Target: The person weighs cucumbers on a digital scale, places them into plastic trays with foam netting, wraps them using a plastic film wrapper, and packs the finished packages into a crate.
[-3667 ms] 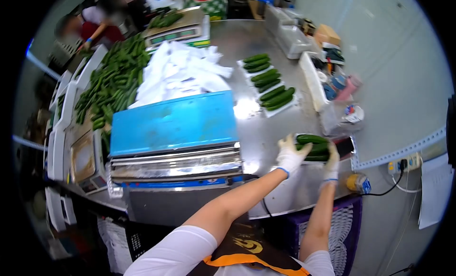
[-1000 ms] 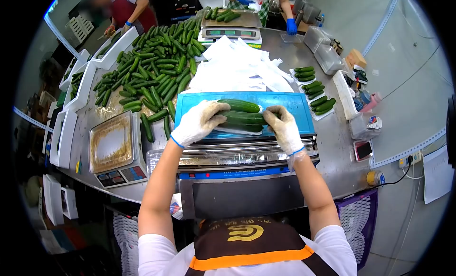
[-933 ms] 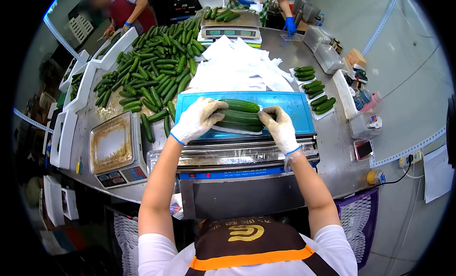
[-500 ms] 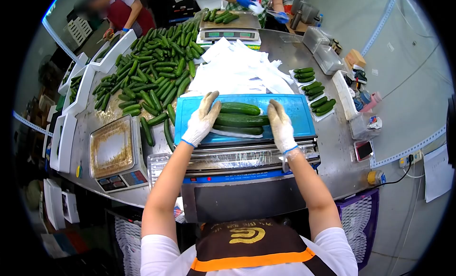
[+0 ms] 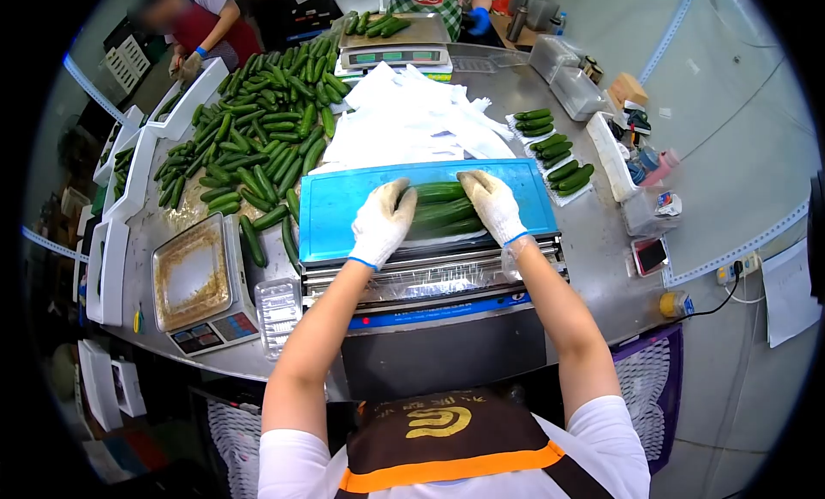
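Note:
Three cucumbers (image 5: 443, 211) lie side by side on the blue board (image 5: 331, 216) of the film wrapping machine (image 5: 438, 314), with a bit of white wrap or tray under the nearest one. My left hand (image 5: 384, 222), in a white glove, is curled around their left ends. From the other side, my right hand (image 5: 491, 209), gloved too, closes on their right ends. Clear film (image 5: 430, 284) runs along the machine's front below my wrists.
A big heap of cucumbers (image 5: 266, 130) and white sheets (image 5: 404, 121) lie beyond. Packed cucumbers (image 5: 559, 160) sit right. A scale (image 5: 198, 271) and clear tray (image 5: 279, 314) stand left; another scale (image 5: 391, 57) is at the back. Two people work across the table.
My hands have closed in on the cucumbers' ends, the right one moving inward and the left wrapping further round. The view has shifted slightly.

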A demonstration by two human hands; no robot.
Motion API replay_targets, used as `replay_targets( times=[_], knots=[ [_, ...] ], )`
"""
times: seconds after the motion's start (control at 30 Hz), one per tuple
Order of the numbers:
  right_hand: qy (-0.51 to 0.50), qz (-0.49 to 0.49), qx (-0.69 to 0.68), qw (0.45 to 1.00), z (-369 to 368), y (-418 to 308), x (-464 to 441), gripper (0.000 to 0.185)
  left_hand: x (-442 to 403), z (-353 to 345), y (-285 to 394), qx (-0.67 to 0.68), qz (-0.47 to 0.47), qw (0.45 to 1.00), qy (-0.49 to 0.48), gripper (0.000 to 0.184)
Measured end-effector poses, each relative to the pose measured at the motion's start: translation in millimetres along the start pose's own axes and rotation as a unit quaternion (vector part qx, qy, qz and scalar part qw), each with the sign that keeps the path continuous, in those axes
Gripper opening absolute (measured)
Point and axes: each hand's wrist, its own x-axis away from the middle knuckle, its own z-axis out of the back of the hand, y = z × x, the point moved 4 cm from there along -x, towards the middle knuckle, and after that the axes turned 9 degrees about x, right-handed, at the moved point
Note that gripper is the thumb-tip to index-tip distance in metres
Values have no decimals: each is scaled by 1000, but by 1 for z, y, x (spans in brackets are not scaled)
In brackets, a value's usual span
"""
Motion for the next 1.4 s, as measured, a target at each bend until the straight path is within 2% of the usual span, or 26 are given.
replay_targets(
  times=[0.1, 0.2, 0.27, 0.33, 0.4, 0.43, 0.47, 0.53, 0.6, 0.67, 0.73, 0.77, 0.87, 0.93, 1.0, 1.03, 1.1, 1.13, 1.17, 1.2, 1.23, 1.27, 1.3, 1.33, 1.4],
  knots=[
    [7, 51, -21, 998, 2, -6, 10, 32, -1, 1, 1, -4, -78, 997, 26, 35],
    [-5, 40, -45, 998, 1, -12, 21, 29, 3, 0, 2, -37, -45, 998, 12, 33],
    [-9, 43, -20, 999, 3, -12, 20, 30, 1, -2, 0, -46, -32, 998, 7, 32],
    [-19, 68, 72, 995, 11, -23, 17, 37, 1, -2, 3, -55, -42, 998, 5, 33],
    [-37, 92, 156, 983, 24, -38, 18, 41, -2, 0, -10, -41, -7, 999, -16, 38],
    [-11, 135, 160, 978, 28, -25, 9, 43, 1, 8, -7, -26, -31, 999, 30, 38],
    [7, 113, 61, 992, 39, -7, 4, 43, 5, 18, -2, -10, -54, 996, 76, 39],
    [-7, -10, 36, 999, 81, -45, 37, 42, 21, 51, 4, -42, -83, 989, 116, 38],
    [9, 18, 90, 996, 116, -24, 58, 43, 54, 87, 14, -146, -119, 974, 130, 31],
    [-5, 3, 269, 963, 142, -3, 86, 56, 86, 108, 9, -270, -104, 953, 93, 25],
    [-31, -95, 345, 933, 147, -8, 116, 76, 111, 112, 14, -356, -131, 923, 69, 32],
    [-41, -117, 363, 924, 147, 4, 122, 91, 118, 108, 4, -382, -140, 911, 66, 38],
    [-47, -147, 370, 916, 127, 1, 125, 95, 127, 78, 13, -414, -144, 897, 56, 45],
    [-30, -122, 389, 912, 113, 11, 116, 97, 120, 57, 8, -406, -114, 906, 44, 49],
    [-33, -116, 364, 924, 106, 14, 112, 98, 114, 44, -4, -340, -51, 938, 46, 44],
    [-27, -103, 344, 933, 103, 9, 115, 90, 114, 44, -10, -300, -40, 952, 48, 41],
    [-13, -110, 130, 985, 110, 28, 122, 82, 118, 51, -16, -210, 11, 977, 41, 35],
    [-6, -112, 20, 993, 113, 24, 128, 79, 122, 59, -4, -166, 61, 984, 3, 31],
    [-51, -171, -86, 980, 124, 20, 140, 67, 130, 68, 3, -12, 137, 990, -13, 30],
    [-46, -226, -182, 956, 126, 12, 152, 58, 141, 70, 4, 142, 209, 967, -29, 30],
    [-83, -267, -243, 929, 129, 15, 167, 53, 151, 68, 3, 253, 228, 940, -20, 33],
    [-120, -303, -302, 896, 132, 16, 179, 48, 163, 66, -1, 388, 288, 873, -69, 34],
    [-160, -341, -359, 854, 130, 1, 190, 39, 174, 67, -3, 511, 339, 781, -118, 36],
    [-199, -377, -413, 805, 129, -18, 198, 32, 182, 65, 3, 620, 379, 667, -165, 37],
    [-242, -294, -450, 808, 143, -41, 190, 18, 185, 68, 33, 675, 315, 640, -192, 36]
  ],
)
